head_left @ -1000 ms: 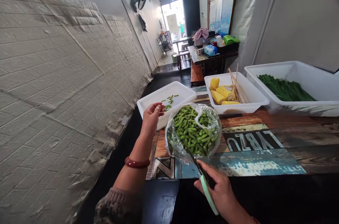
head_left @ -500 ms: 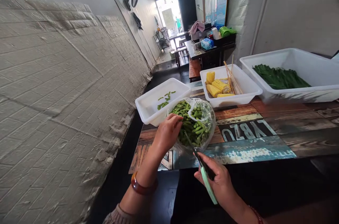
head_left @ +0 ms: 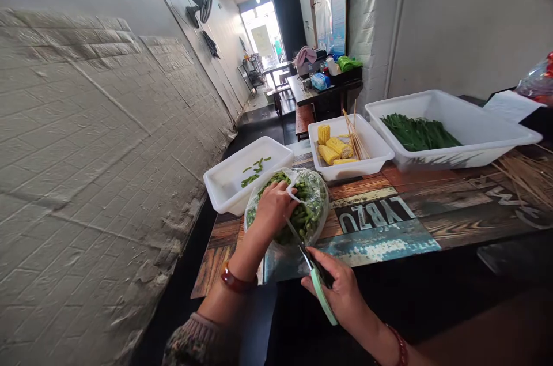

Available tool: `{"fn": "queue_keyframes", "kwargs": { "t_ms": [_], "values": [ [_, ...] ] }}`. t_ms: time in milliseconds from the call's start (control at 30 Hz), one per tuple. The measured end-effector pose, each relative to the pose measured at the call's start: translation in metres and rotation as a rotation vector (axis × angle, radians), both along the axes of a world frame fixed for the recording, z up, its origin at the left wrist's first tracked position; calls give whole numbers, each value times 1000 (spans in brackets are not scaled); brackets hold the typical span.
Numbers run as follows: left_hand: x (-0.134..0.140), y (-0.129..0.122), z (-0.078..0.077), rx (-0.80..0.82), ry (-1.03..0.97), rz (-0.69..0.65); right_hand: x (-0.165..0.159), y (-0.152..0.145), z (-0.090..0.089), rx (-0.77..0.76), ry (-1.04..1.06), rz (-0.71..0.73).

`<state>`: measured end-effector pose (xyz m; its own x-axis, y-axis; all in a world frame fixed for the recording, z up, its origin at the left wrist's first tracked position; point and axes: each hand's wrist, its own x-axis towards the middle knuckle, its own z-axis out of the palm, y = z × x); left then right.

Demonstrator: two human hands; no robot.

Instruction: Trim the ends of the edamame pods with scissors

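Observation:
Green edamame pods (head_left: pixel 307 218) fill a clear plastic bag (head_left: pixel 322 196) that stands open near the table's front edge. Over the pods, on the bag's left side, is my left hand (head_left: pixel 275 207). Its fingers are curled down among them, and what the fingertips pinch is hidden. My right hand (head_left: pixel 341 285) grips a pair of scissors (head_left: pixel 318 288) with mint-green handles, just in front of the bag. The blades point up and forward to the pods, close to my left fingers. Behind the bag, a white tub (head_left: pixel 224 181) has several pods on its bottom.
Farther right, a white tub (head_left: pixel 380 154) holds corn pieces (head_left: pixel 339 147) and wooden skewers (head_left: pixel 355 138). A larger white tub (head_left: pixel 484 153) contains green leaves (head_left: pixel 419 132). More skewers (head_left: pixel 529 173) lie at the table's right. A brick-patterned wall (head_left: pixel 95 181) runs along the left.
My left hand has moved from beside the blades down onto the pods. The scissors have stayed before the bag. The view has swung right, bringing the loose skewers into sight.

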<state>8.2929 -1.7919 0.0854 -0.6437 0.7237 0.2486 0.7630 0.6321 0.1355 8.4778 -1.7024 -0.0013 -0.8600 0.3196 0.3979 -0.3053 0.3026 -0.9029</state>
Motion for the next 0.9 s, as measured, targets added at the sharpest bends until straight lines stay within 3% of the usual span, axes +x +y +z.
{"fn": "queue_keyframes", "kwargs": {
  "t_ms": [133, 300, 500, 567, 700, 900],
  "values": [
    [-7, -7, 1, 106, -121, -9, -4, 6, 5, 19, -21, 1],
    [-21, -17, -4, 372, -332, 23, -9, 8, 5, 23, -30, 5],
    [-17, -26, -2, 1025, -884, 175, -21, 11, 7, 14, -49, 50],
    [-11, -28, 1, 1158, -1044, 184, -26, 13, 8, 16, -53, 64],
    [5, -30, 4, 1275, -1214, 210, -34, 18, 7, 21, -64, 88],
    [30, -32, -7, 1375, -1353, 219, -39, 28, 3, 18, -156, 114]
  ]
}}
